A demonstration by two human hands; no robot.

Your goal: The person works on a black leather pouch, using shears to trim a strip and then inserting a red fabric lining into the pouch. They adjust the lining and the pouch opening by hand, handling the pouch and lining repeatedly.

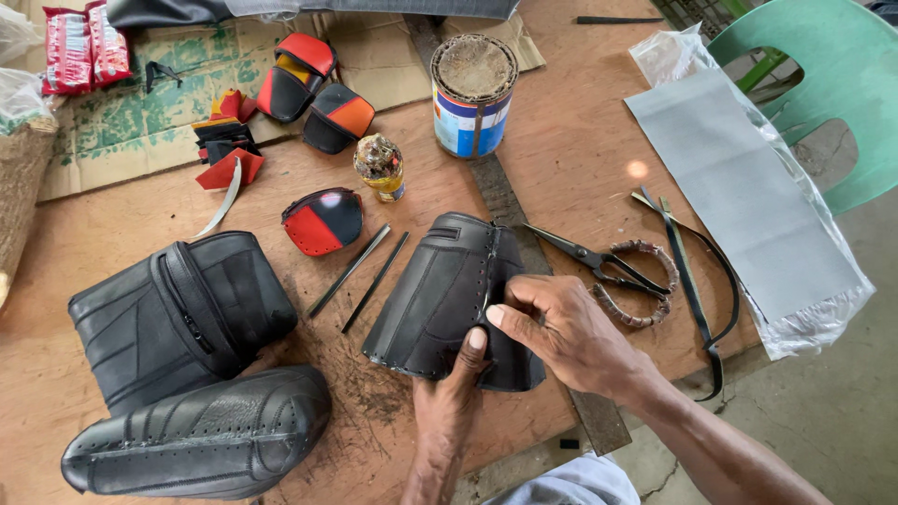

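While both hands pinch it | black leather piece point(440, 295), stitched, curved

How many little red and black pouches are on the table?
3. Two little red and black pouches lie near the top, one beside the other, left of the tin can. The third sits lower, beside the small bottle. None look hidden.

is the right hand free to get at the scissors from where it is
Probably yes. The scissors lie open on the table just beyond the right hand with nothing between them, though that hand is now pinching the black leather piece.
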